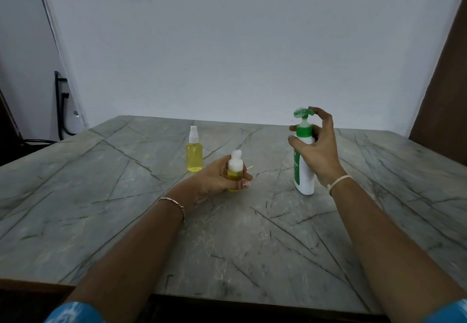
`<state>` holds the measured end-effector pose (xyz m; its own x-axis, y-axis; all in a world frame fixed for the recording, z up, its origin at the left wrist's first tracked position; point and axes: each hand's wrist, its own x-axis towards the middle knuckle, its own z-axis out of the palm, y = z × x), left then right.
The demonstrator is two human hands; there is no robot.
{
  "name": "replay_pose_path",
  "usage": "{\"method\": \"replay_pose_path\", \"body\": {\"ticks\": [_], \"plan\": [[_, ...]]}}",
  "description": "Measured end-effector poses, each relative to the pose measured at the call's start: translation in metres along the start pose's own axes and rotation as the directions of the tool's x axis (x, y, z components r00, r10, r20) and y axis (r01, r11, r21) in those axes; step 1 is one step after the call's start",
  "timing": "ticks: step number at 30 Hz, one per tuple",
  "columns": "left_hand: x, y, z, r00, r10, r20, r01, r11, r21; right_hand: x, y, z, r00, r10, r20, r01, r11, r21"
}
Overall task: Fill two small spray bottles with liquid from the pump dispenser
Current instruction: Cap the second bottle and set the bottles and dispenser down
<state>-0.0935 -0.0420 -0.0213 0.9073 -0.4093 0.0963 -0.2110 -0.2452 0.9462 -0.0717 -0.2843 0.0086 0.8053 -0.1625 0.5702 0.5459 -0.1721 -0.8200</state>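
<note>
- The left hand (217, 178) was found curled round a small clear plastic bottle (235, 168), yellow liquid in its lower part, near the centre of the grey veined tabletop (252, 234).
- The right hand (318, 150) was found curled round the neck of the white plastic pump dispenser (304, 171) standing to the right, one finger raised over its green pump head (303, 113).
- It was judged that the held bottle's mouth should be set directly under the spout and the head pressed slowly.
- A second small spray bottle (194, 154), capped and yellow-filled, was noted farther left.
- The pump head was blurred; whether the held bottle was open or capped could not be determined.
</note>
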Motion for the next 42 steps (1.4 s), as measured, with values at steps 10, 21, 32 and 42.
{"method": "replay_pose_path", "body": {"ticks": [10,21,32,42], "plan": [[0.001,-0.003,-0.001,1.0,0.011,-0.004,-0.011,1.0,-0.018,0.002,0.0,-0.005,0.992,0.061,-0.107,-0.054,0.996,0.073],[0.0,-0.004,0.0,0.999,0.034,-0.007,-0.034,0.999,-0.043,0.002,-0.005,-0.007,0.993,0.019,-0.114,-0.01,0.997,0.083],[-0.002,-0.001,0.0,1.0,0.026,0.005,-0.026,0.996,-0.09,-0.005,-0.027,0.002,0.675,-0.683,-0.279,0.531,0.712,-0.459],[-0.013,0.01,-0.008,0.998,-0.036,0.056,0.044,0.988,-0.15,-0.021,-0.032,0.039,0.7,-0.662,0.267,0.686,0.519,-0.511]]}}
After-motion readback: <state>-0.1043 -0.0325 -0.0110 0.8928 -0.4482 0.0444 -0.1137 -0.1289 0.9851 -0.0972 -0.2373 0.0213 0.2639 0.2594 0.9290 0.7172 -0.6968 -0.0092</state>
